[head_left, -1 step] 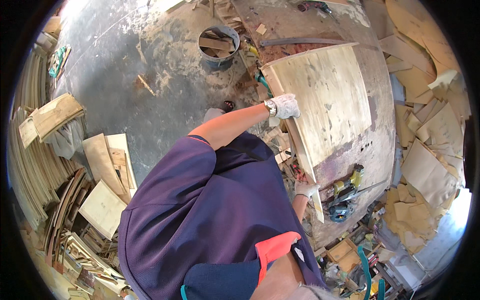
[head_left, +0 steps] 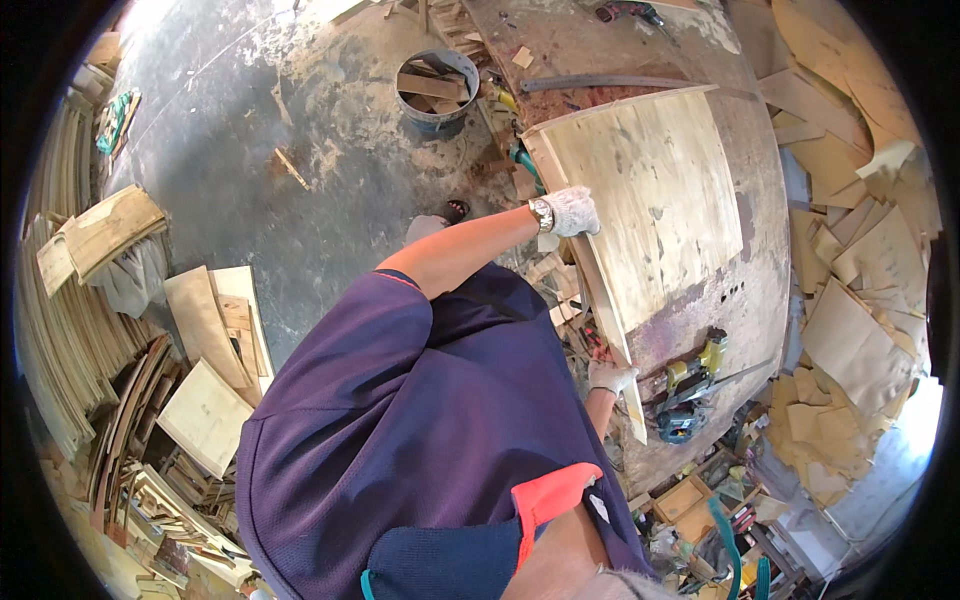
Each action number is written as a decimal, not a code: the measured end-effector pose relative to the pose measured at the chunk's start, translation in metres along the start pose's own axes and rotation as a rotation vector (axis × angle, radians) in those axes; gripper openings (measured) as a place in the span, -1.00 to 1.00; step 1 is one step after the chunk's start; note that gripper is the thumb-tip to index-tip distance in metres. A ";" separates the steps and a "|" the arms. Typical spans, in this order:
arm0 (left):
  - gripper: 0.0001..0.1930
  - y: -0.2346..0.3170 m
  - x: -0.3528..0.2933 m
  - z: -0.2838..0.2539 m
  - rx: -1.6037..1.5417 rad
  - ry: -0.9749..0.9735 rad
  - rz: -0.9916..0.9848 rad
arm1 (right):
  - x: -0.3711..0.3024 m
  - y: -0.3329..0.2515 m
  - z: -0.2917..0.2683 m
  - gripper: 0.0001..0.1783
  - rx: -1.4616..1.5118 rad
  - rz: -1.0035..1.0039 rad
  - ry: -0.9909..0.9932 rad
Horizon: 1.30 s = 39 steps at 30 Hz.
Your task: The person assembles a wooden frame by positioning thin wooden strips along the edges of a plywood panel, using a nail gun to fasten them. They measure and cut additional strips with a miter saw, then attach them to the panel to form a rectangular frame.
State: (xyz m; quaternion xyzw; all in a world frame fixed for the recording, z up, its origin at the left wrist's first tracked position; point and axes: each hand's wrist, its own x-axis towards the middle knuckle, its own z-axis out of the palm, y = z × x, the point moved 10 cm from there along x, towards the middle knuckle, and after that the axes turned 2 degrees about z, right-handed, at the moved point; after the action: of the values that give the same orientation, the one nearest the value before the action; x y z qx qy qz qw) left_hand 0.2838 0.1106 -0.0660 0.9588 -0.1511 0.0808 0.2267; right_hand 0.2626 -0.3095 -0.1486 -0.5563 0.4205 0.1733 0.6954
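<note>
A pale plywood panel (head_left: 665, 190) with wooden strips along its edges lies on the worn workbench. My left hand (head_left: 574, 212), in a white work glove with a watch at the wrist, is closed over the panel's near edge. Lower down, my gloved right hand (head_left: 611, 377) is closed around the near edge strip (head_left: 635, 408) close to its end; its fingers are partly hidden. To the right of that hand lie a yellow and black nail gun (head_left: 700, 362) and a blue-black power tool (head_left: 680, 424).
A long grey strip (head_left: 610, 83) and a drill (head_left: 630, 13) lie farther along the bench (head_left: 755, 255). A bucket (head_left: 438, 122) of wood scraps stands on the floor. Stacked boards (head_left: 85, 330) line the left; brown sheets (head_left: 860, 330) are heaped at right.
</note>
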 end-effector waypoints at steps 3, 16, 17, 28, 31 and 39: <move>-0.91 -0.008 0.001 0.000 0.043 0.020 0.022 | 0.008 0.001 0.009 -0.18 0.005 0.001 -0.012; -0.92 -0.021 0.005 0.003 0.022 0.034 0.041 | -0.026 0.018 0.038 -0.10 0.050 0.037 -0.082; -0.92 -0.021 0.004 0.001 0.019 0.046 0.042 | -0.028 0.018 0.036 -0.10 0.061 0.020 -0.049; -0.94 -0.015 -0.009 -0.027 -0.042 0.026 -0.020 | -0.031 0.013 0.032 -0.17 0.102 -0.069 0.004; -0.94 -0.014 -0.007 -0.017 -0.054 0.040 0.004 | -0.033 0.011 0.028 -0.17 0.127 -0.130 0.027; -0.91 -0.010 -0.003 -0.022 -0.058 -0.117 0.004 | -0.022 0.027 0.016 0.03 0.113 -0.113 -0.062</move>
State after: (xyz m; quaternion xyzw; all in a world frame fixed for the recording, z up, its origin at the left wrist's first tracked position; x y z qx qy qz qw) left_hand 0.2822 0.1301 -0.0510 0.9546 -0.1684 0.0207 0.2450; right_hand 0.2368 -0.2812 -0.1483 -0.5332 0.3758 0.1270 0.7472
